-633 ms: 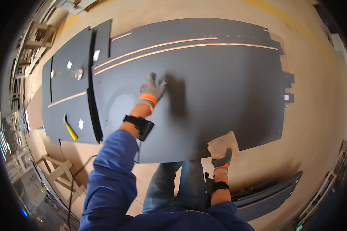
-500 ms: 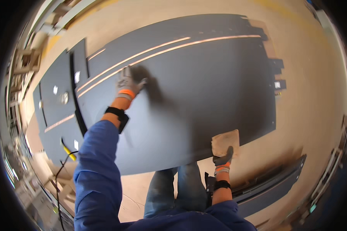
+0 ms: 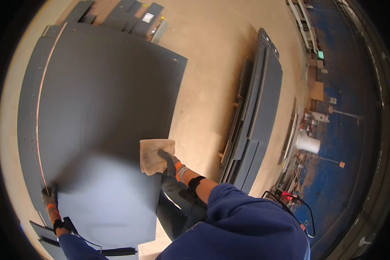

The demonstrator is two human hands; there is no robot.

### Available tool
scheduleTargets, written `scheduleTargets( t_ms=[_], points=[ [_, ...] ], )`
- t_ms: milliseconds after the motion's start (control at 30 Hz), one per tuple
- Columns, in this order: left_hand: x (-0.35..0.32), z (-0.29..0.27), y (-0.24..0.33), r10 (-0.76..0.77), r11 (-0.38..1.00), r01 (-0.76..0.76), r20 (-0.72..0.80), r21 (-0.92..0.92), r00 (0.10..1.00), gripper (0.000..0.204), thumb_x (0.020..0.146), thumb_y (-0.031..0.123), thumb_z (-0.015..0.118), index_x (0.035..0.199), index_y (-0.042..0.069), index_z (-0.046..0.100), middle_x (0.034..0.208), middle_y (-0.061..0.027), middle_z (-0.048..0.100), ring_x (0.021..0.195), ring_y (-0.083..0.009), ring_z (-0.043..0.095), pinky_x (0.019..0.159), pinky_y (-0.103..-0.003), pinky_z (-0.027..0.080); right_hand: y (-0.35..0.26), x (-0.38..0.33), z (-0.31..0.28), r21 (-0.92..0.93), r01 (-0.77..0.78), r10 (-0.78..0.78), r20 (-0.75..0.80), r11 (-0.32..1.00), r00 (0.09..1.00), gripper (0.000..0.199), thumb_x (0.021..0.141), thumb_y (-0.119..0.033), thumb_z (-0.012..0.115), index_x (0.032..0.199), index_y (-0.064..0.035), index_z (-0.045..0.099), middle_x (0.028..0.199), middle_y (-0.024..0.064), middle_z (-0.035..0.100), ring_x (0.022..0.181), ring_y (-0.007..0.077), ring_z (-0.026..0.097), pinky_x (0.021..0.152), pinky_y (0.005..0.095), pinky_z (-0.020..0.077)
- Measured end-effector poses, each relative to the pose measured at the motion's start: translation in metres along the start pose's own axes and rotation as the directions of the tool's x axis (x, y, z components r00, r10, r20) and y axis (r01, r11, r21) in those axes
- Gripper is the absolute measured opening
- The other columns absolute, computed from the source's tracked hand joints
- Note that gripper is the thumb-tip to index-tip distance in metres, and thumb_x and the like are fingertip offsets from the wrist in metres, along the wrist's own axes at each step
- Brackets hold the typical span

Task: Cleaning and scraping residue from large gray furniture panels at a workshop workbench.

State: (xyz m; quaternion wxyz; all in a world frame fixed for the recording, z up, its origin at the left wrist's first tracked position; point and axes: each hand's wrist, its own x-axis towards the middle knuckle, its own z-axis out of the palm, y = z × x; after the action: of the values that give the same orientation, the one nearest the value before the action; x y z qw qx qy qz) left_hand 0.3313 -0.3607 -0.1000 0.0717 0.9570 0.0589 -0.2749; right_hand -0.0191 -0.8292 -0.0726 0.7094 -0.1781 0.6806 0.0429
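A large dark grey metal panel [image 3: 99, 99] lies flat on the floor in front of me, with a thin light stripe along its left side. My right hand [image 3: 171, 162], in a grey and orange glove, presses a beige cloth [image 3: 154, 154] onto the panel's right edge. My left hand [image 3: 50, 198], gloved the same way, rests flat near the panel's lower left edge by the stripe. Both blue sleeves come in from below.
A stack of long grey panels [image 3: 258, 108] lies on wooden blocks to the right. More grey strips [image 3: 130, 15] lie at the top. A white bucket [image 3: 307, 142], cables and clutter sit along the far right by a blue wall.
The view has swung round, so the panel now runs up and left. My right hand with the cloth now rests on the panel's edge; my left hand sits further out to the left.
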Motion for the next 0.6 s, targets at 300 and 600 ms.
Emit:
scheduleTargets(
  t_ms=[300,600],
  points=[
    [0.013,0.013,0.008,-0.044,0.995,0.064,0.226,-0.081,0.973,0.051,0.084,0.038,0.059,0.116,0.000,0.053,0.114,-0.0126,0.058,0.104,-0.0215,0.054,0.087,-0.030,0.042,0.009,0.021,-0.021,-0.040,0.024,-0.028,-0.103,0.999,0.994,0.053,0.069,-0.045,0.071,0.097,-0.0014,0.058,0.078,0.0065,0.059,0.064,0.0174,0.056,0.051,0.0307,0.0459],
    [0.007,-0.111,-0.138,0.166,0.591,-0.076,0.029,-0.803,0.986,0.047,0.095,0.025,0.038,0.132,-0.003,0.037,0.133,-0.0114,0.044,0.122,-0.0203,0.040,0.100,-0.029,0.032,0.046,-0.001,-0.018,0.023,-0.036,0.037,-0.063,0.999,0.997,0.056,0.068,-0.049,0.070,0.096,-0.0013,0.061,0.077,0.0083,0.059,0.061,0.0186,0.056,0.049,0.0313,0.0456]
  ],
)
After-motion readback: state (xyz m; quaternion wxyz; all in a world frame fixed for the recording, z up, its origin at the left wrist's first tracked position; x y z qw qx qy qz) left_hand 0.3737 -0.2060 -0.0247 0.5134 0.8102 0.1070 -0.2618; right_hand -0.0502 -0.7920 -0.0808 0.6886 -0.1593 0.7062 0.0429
